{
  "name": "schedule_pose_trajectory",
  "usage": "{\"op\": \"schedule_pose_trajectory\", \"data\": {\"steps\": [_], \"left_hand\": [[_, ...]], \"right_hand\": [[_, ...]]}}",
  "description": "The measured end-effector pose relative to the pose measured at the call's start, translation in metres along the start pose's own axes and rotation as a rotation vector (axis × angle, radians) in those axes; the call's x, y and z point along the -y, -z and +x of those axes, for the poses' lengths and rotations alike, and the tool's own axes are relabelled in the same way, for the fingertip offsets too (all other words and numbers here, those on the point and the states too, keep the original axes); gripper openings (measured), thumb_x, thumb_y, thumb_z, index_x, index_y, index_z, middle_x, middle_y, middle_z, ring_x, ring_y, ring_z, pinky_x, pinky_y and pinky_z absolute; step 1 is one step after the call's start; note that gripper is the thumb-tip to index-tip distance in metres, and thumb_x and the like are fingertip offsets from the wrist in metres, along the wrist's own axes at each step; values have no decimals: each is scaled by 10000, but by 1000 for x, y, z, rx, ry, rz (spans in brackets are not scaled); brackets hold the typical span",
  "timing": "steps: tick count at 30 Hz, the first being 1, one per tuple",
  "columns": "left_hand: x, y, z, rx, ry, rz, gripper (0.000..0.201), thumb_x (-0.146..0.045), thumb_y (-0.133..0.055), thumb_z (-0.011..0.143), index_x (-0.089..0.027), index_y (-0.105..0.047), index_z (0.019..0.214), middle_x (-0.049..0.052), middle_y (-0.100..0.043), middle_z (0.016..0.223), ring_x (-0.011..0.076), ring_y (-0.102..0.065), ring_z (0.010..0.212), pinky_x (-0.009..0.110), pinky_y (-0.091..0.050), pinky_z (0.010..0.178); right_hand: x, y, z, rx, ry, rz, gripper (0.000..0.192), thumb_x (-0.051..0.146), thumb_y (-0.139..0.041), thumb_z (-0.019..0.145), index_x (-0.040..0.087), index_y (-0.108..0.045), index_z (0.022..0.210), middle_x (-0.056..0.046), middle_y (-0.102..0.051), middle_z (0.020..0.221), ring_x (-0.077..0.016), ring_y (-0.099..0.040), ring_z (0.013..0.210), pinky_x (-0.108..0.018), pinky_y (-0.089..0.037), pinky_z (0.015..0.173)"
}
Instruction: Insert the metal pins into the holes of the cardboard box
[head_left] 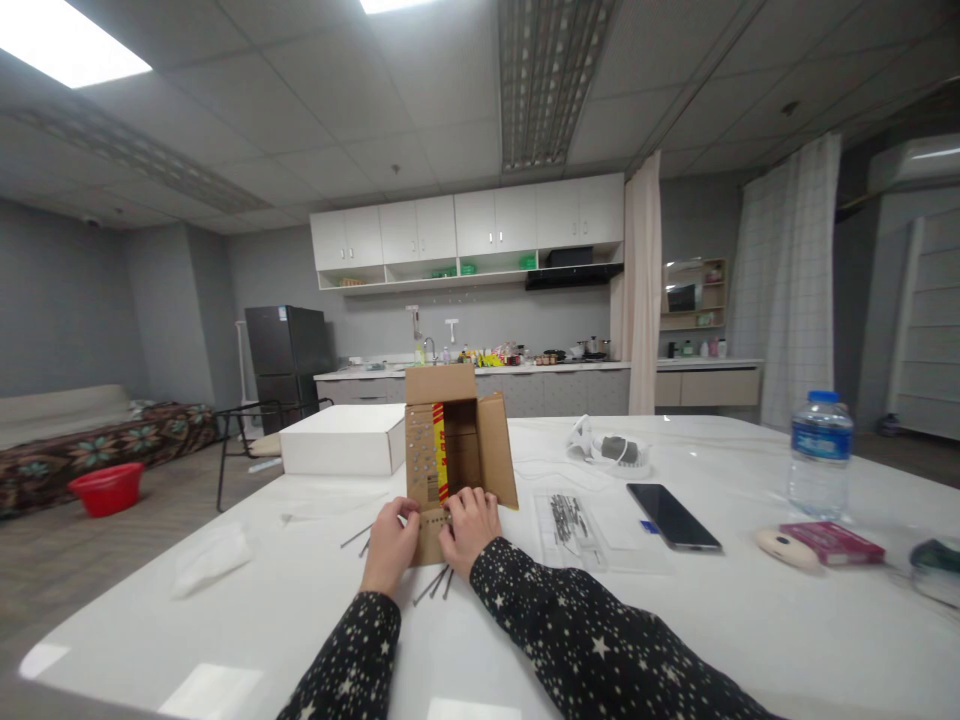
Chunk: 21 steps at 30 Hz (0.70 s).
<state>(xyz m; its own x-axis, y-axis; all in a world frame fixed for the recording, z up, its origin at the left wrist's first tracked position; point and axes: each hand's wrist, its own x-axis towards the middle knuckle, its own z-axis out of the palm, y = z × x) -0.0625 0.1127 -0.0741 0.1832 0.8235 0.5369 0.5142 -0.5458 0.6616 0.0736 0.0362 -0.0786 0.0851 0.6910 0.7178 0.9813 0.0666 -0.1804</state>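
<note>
The open cardboard box (459, 440) stands on the white table (675, 620), its near flap pinched under the curled fingers of the left hand (390, 545) and right hand (470, 527). Loose nails (433, 583) lie just below the fingers; a white box (341, 440) sits beyond-left, a nail bag (574, 520) and phone (673, 517) to the right.

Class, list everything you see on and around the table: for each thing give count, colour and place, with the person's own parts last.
cardboard box: one, brown, open, mid-table under both hands
nails: several, grey, loose beside the box flap
white box: one, left of the cardboard box
plastic bag: one, clear, holding metal pieces, right of the box
phone: one, black, right of the bag
bottle: one, clear with blue cap, far right
pink box: one, in front of the bottle
basin: one, red, on the floor at left
left hand: on the box flap
right hand: on the box flap
</note>
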Motion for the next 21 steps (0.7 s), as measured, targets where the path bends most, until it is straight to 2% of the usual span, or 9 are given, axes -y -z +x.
{"op": "schedule_pose_trajectory", "data": {"steps": [21], "left_hand": [[-3,2,-1,11,22,0,198,-280,-439,722,-195,-593,812,35,-636,784,173,-558,662,303,-428,669]], "right_hand": [[-3,-3,1,36,25,0,201,236,-552,736,189,-537,930,-69,-539,938,-231,-408,925,-374,-262,820]]}}
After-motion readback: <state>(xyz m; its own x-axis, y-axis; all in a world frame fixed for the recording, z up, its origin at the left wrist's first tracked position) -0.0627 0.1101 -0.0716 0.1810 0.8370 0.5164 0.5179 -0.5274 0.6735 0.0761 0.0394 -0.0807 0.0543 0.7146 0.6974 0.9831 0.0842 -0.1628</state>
